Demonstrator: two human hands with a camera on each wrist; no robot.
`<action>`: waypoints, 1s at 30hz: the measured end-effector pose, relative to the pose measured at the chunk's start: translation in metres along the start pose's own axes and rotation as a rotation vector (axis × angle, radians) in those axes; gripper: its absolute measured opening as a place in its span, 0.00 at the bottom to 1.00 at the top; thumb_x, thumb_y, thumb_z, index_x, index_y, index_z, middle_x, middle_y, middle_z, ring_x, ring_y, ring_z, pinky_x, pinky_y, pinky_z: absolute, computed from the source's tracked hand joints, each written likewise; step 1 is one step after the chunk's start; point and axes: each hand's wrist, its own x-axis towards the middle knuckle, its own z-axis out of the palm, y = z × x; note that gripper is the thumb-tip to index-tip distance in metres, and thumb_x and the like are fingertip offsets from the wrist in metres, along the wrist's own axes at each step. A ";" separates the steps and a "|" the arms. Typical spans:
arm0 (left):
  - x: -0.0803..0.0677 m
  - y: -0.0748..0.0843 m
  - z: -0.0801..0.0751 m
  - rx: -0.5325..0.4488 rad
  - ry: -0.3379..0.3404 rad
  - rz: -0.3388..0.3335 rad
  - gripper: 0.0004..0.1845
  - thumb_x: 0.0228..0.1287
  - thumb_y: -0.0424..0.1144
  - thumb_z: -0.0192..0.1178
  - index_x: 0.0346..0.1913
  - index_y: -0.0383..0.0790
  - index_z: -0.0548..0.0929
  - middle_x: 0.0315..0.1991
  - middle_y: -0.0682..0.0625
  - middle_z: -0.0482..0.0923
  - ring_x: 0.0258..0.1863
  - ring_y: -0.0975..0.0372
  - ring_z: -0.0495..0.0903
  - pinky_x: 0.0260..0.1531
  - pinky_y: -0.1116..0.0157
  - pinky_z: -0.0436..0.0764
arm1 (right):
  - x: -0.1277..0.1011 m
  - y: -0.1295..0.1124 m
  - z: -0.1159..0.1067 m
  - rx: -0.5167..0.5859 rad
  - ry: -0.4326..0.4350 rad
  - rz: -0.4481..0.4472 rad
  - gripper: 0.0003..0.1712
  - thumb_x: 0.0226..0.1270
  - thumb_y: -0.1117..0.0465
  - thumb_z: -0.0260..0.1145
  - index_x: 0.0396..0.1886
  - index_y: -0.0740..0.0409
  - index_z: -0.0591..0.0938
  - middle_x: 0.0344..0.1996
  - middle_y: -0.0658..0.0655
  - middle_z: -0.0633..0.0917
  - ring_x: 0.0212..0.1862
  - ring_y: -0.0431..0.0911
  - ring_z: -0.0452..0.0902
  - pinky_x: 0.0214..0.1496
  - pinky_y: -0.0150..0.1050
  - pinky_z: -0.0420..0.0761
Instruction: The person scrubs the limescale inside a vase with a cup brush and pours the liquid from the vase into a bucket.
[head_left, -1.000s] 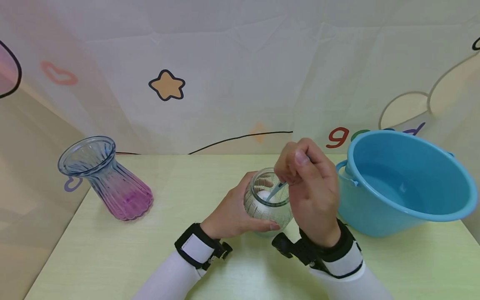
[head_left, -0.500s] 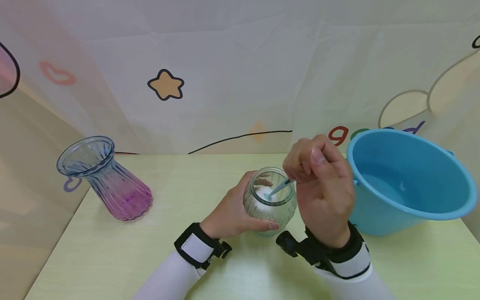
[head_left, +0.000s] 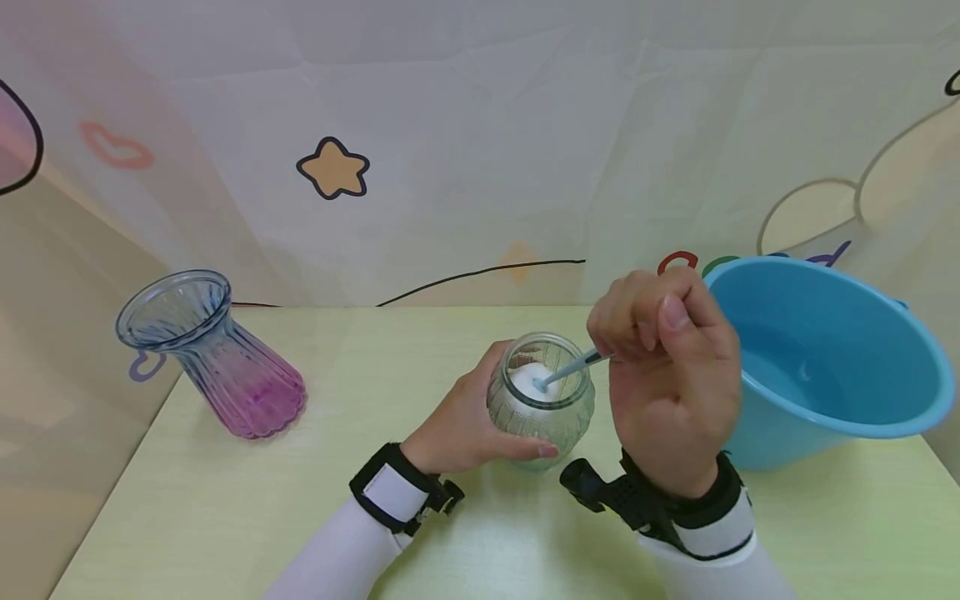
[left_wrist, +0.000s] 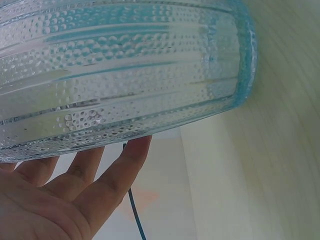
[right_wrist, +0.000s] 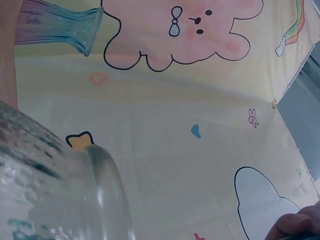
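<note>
A small round ribbed glass jar (head_left: 540,408) stands on the pale green table (head_left: 300,500), with white powder (head_left: 534,382) inside. My left hand (head_left: 468,425) is wrapped round its left side; in the left wrist view its fingers (left_wrist: 100,175) lie under the dotted jar wall (left_wrist: 120,70). Just right of the jar mouth, my right hand (head_left: 667,375) pinches the handle of a light blue spoon (head_left: 573,368), whose tip rests in the powder. In the right wrist view the jar rim (right_wrist: 107,185) fills the lower left.
A blue plastic basin (head_left: 825,358) holding water stands close to my right hand. A ribbed glass vase (head_left: 210,358), blue at the top and purple at the base, stands at the far left. A cartoon-printed cloth (head_left: 480,150) hangs behind the table.
My right hand has shifted right and a little down, tilting the spoon handle lower while its tip stays in the powder. The left hand and jar stay put.
</note>
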 end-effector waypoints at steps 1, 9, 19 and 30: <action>0.000 0.000 0.000 -0.003 -0.002 0.003 0.54 0.47 0.45 0.83 0.74 0.66 0.59 0.65 0.59 0.75 0.62 0.63 0.77 0.61 0.57 0.80 | 0.000 -0.001 0.000 0.011 0.001 -0.010 0.16 0.76 0.64 0.50 0.25 0.64 0.65 0.20 0.56 0.62 0.24 0.46 0.58 0.27 0.39 0.57; 0.001 -0.002 0.000 -0.022 0.001 0.018 0.54 0.47 0.44 0.83 0.75 0.64 0.60 0.64 0.59 0.76 0.62 0.62 0.77 0.61 0.57 0.81 | 0.002 -0.010 -0.001 0.093 0.022 -0.096 0.15 0.74 0.66 0.46 0.24 0.65 0.62 0.19 0.55 0.59 0.23 0.45 0.57 0.27 0.36 0.53; -0.001 -0.002 -0.002 -0.027 0.006 0.009 0.54 0.48 0.44 0.83 0.74 0.67 0.60 0.63 0.60 0.78 0.62 0.63 0.79 0.61 0.57 0.81 | 0.001 -0.020 0.001 0.171 0.062 -0.162 0.13 0.69 0.66 0.45 0.24 0.64 0.60 0.19 0.56 0.59 0.24 0.47 0.57 0.27 0.37 0.54; -0.001 -0.002 -0.001 -0.025 -0.007 -0.007 0.54 0.48 0.44 0.83 0.74 0.68 0.60 0.64 0.60 0.77 0.62 0.63 0.79 0.60 0.57 0.81 | 0.000 -0.024 -0.005 0.207 0.069 -0.188 0.13 0.68 0.65 0.46 0.24 0.64 0.58 0.19 0.56 0.60 0.24 0.48 0.58 0.28 0.39 0.57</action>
